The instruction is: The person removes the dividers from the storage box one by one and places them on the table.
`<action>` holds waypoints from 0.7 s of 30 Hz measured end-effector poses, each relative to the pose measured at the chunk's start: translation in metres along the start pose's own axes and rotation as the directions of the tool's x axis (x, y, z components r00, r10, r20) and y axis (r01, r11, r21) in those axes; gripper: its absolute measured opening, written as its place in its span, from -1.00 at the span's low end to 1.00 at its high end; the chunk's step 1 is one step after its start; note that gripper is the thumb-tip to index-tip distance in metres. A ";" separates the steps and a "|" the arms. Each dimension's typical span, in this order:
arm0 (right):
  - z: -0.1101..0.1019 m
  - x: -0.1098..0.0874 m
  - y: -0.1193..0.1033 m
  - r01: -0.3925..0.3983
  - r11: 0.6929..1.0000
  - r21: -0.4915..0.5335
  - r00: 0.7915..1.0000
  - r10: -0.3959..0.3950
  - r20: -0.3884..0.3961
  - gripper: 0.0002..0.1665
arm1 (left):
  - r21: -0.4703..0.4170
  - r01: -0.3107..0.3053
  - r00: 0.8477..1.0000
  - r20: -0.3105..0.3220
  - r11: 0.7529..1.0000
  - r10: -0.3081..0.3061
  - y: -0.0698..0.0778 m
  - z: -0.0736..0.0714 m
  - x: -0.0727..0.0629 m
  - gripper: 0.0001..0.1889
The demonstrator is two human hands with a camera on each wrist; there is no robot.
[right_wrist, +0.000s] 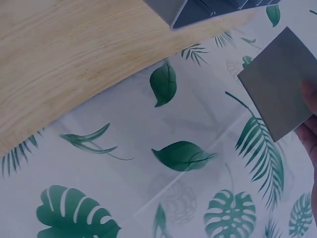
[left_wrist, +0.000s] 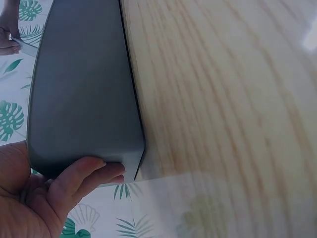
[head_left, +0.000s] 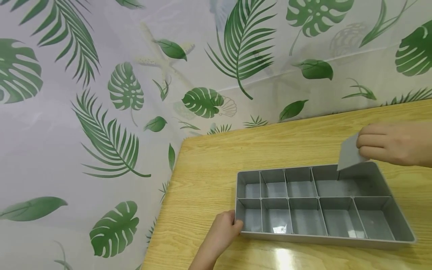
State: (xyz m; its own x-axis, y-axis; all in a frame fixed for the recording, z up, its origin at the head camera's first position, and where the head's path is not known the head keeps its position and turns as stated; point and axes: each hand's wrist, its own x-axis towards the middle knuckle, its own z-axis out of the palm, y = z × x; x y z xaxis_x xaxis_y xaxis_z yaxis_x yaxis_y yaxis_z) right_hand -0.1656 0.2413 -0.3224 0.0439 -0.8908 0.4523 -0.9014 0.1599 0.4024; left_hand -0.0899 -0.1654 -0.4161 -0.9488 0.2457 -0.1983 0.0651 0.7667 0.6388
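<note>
A grey compartment tray [head_left: 398,240] lies on the wooden table [head_left: 209,165]; thin dividers split it into two rows of cells. My left hand [head_left: 233,225] grips its near left corner. In the left wrist view the fingers [left_wrist: 94,171] lie against the tray's end wall [left_wrist: 84,89]. My right hand [head_left: 362,148] pinches a loose grey divider plate [head_left: 349,152], held tilted just above the far right cell, its lower corner near the tray's back wall. The right wrist view shows the divider plate [right_wrist: 280,82] with a fingertip [right_wrist: 309,96] on its edge.
A leaf-print sheet [head_left: 101,112] covers the wall and hangs past the table's left edge. Bare tabletop lies behind the tray and to its left. The tray's underside corner [right_wrist: 198,10] shows at the top of the right wrist view.
</note>
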 end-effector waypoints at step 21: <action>0.038 -0.085 0.025 -0.568 0.786 -0.244 0.821 0.563 -0.099 -0.18 | -0.009 0.008 1.000 -0.028 1.000 -0.008 0.004 0.007 0.001 -0.75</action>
State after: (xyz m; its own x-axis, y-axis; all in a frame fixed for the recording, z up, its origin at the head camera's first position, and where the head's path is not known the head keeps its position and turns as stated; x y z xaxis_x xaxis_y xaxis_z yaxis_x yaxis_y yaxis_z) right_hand -0.2087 0.3049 -0.3809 -0.4287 -0.5993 0.6760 -0.6284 0.7355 0.2535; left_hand -0.0880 -0.1577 -0.4191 -0.9575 0.2228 -0.1830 0.0545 0.7631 0.6439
